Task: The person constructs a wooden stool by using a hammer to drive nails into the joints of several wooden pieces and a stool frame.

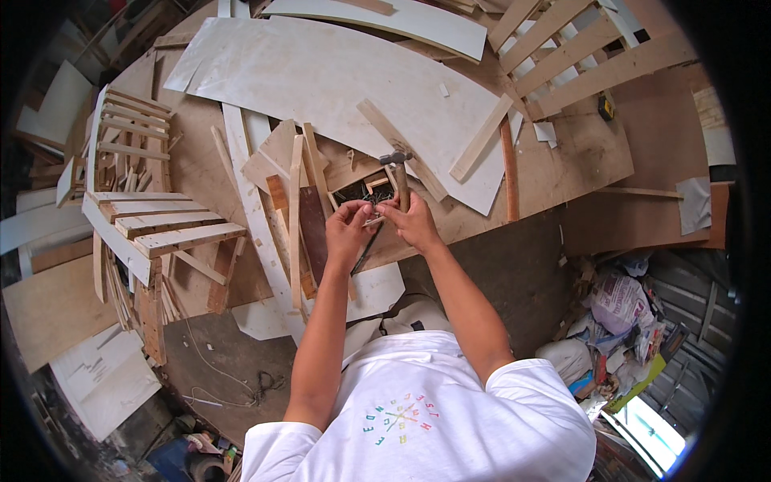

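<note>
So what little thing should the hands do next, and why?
Maybe let the left hand alone hold whatever is being pinched, so the right hand can grip the hammer better. The fingertips of both hands come together by the little wooden box, while the right hand also has the hammer's handle. What they pinch is too small to tell.
</note>
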Demonstrator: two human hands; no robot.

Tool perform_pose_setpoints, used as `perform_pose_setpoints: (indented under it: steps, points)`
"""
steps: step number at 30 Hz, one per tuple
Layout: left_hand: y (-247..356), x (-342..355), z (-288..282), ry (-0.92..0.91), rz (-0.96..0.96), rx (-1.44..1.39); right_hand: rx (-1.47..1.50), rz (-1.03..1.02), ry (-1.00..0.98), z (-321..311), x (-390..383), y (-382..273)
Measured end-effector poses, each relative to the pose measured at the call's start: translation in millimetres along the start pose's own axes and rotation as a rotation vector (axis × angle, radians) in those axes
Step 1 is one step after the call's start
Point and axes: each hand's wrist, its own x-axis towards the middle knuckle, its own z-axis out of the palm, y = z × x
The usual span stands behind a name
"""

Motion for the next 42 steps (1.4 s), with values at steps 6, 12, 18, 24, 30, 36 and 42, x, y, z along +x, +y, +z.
perform_pose_setpoints:
  steps: [6,12,18,24,30,36,42]
  points:
    - [4.9,-6.8,-4.5,0.031,-0.045,-0.104,-0.404,-0.167,0.201,-2.3,10.8,16.1]
    - [6.8,-19.2,-12.9,-0.010,0.015,-0.237,-0.482,-0.306,0.297,4.4,0.5,12.0]
    - [10.6,-71.5,-44.7,0.037,0.068,-0.166,-0.446,-0.247,0.291,19.0,-41.4,15.4]
    - [4.7,-168.3,-133.7,0.264,0.109,-0.144,-0.391,-0.161,0.150,73.6,-119.8,39.0]
    - [-1.0,-242.7,-261.5,0.555,0.218,-0.107,-0.444,-0.184,-0.114,168.8,-179.7,61.8]
    - [33.5,-292.7,-393.7,0.620,0.339,-0.023,-0.505,-0.209,-0.167,290.3,-222.8,94.8]
    - [52.9,-314.9,-517.1,0.572,0.374,0.208,-0.509,-0.345,-0.051,404.7,-265.3,118.0]
